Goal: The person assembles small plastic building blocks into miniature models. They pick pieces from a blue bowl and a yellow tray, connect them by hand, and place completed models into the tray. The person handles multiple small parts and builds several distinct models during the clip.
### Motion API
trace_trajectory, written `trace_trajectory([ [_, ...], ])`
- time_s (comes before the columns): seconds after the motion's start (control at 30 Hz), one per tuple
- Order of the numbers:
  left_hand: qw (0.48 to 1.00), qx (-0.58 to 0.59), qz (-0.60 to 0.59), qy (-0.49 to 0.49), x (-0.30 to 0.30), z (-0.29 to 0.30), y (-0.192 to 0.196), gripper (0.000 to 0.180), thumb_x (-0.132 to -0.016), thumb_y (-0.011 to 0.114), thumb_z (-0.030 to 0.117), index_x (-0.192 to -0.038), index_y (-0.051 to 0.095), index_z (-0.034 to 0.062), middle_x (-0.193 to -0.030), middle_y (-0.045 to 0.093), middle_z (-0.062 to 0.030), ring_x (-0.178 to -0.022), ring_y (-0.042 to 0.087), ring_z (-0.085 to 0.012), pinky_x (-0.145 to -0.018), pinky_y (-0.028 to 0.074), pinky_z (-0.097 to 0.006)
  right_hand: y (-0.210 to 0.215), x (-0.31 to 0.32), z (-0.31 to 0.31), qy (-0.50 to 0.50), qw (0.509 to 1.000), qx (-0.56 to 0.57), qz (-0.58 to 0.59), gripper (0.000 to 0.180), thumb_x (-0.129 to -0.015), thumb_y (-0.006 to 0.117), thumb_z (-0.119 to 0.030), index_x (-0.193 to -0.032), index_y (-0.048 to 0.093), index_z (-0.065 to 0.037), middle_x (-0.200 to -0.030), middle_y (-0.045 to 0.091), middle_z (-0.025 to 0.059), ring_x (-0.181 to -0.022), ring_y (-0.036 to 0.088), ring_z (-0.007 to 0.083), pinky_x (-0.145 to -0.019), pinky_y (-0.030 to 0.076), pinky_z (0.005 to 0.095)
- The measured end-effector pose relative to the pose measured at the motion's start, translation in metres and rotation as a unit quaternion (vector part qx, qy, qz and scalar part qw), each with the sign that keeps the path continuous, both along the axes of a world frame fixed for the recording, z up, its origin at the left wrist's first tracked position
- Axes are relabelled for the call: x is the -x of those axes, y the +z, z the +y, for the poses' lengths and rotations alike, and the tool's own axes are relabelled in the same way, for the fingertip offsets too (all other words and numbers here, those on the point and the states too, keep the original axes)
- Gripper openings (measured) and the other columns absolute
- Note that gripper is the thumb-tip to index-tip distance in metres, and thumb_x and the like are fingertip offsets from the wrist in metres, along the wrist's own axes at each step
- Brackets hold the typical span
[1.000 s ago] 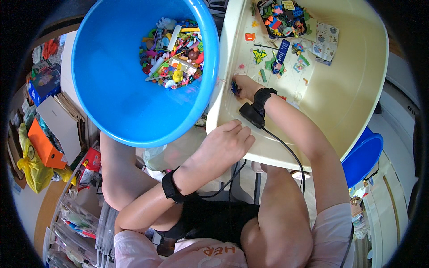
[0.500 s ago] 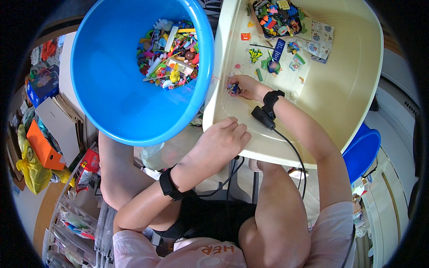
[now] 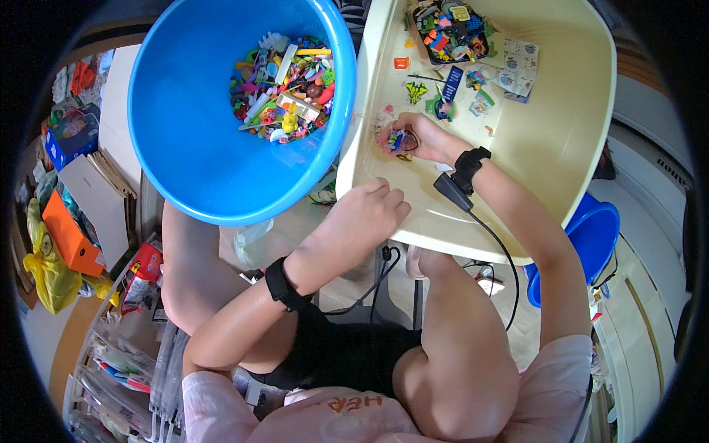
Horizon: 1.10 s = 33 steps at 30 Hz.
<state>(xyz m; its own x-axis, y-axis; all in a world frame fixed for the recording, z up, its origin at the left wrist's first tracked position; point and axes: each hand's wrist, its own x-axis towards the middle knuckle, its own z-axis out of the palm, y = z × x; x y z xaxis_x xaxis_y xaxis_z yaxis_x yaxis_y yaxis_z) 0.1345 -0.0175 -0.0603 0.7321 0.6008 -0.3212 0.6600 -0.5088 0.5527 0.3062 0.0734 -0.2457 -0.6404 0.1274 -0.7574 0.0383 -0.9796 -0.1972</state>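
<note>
Inside the cream tub, my right hand has its fingers curled round several small colourful toy pieces, blue and purple among them. These pieces are too small to name one by one. My left hand lies curled by the tub's near left rim. Its fingers are bent under, so anything inside them is hidden. Beyond the right hand lie a yellow-green piece, a dark blue strip, an orange piece and a green-and-white piece.
A large blue basin holding a heap of small toys stands left of the tub. A black tray of toy pieces and a printed sheet are at the tub's far end. A black cable hangs from my right wrist.
My right hand has turned and shifted slightly right within the tub, showing more of the pieces in its fingers. My left hand stays curled by the rim. The whole view has shifted a little.
</note>
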Motion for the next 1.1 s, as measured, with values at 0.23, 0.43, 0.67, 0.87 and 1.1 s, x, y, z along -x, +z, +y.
trace_trajectory([
  [0.23, 0.998, -0.013, -0.027, 0.056, 0.002, -0.010, 0.016, 0.037, -0.071, 0.071, 0.008, -0.106, 0.060, 0.0042, -0.103, 0.061, -0.0117, -0.109, 0.056, -0.0311, -0.100, 0.041, -0.038, 0.088, -0.023, 0.007, -0.039, 0.998, -0.031, -0.036, 0.032, -0.089, 0.046, -0.020, -0.096, 0.062, 0.007, -0.091, 0.067, 0.0161, -0.082, 0.066, 0.0248, -0.077, 0.054, 0.0342],
  [0.43, 0.973, -0.004, -0.163, 0.163, 0.012, -0.019, 0.052, 0.031, -0.077, 0.071, 0.010, -0.106, 0.064, 0.0030, -0.103, 0.063, -0.0139, -0.105, 0.057, -0.0316, -0.096, 0.042, -0.041, 0.181, -0.039, 0.000, -0.074, 0.993, -0.070, -0.058, 0.030, -0.089, 0.047, -0.018, -0.094, 0.063, 0.008, -0.092, 0.066, 0.0162, -0.083, 0.067, 0.0236, -0.073, 0.055, 0.0325],
  [0.67, 0.901, 0.021, -0.233, 0.364, 0.034, -0.051, 0.110, 0.015, -0.085, 0.066, 0.004, -0.100, 0.068, 0.0011, -0.092, 0.066, -0.0123, -0.085, 0.065, -0.0248, -0.075, 0.050, -0.032, 0.297, -0.019, -0.033, -0.140, 0.980, -0.102, -0.101, 0.032, -0.092, 0.044, -0.017, -0.106, 0.059, 0.008, -0.106, 0.064, 0.0193, -0.091, 0.067, 0.0272, -0.077, 0.058, 0.0369],
  [0.87, 0.829, -0.102, -0.311, 0.453, 0.048, -0.087, 0.150, 0.013, -0.082, 0.070, 0.003, -0.095, 0.068, 0.0008, -0.084, 0.063, -0.0092, -0.075, 0.064, -0.0189, -0.067, 0.050, -0.030, 0.349, 0.028, -0.077, -0.177, 0.973, -0.121, -0.080, 0.039, -0.093, 0.040, -0.015, -0.115, 0.055, 0.014, -0.107, 0.062, 0.0226, -0.098, 0.064, 0.0301, -0.082, 0.057, 0.0367],
  [1.1, 0.778, -0.144, -0.305, 0.530, 0.058, -0.134, 0.165, 0.017, -0.078, 0.074, 0.003, -0.094, 0.068, 0.0035, -0.086, 0.062, -0.0065, -0.068, 0.060, -0.0146, -0.063, 0.049, -0.028, 0.342, 0.079, -0.137, -0.254, 0.967, -0.029, 0.010, 0.038, -0.095, 0.037, -0.012, -0.116, 0.053, 0.015, -0.111, 0.059, 0.0241, -0.102, 0.061, 0.0322, -0.091, 0.053, 0.0395],
])
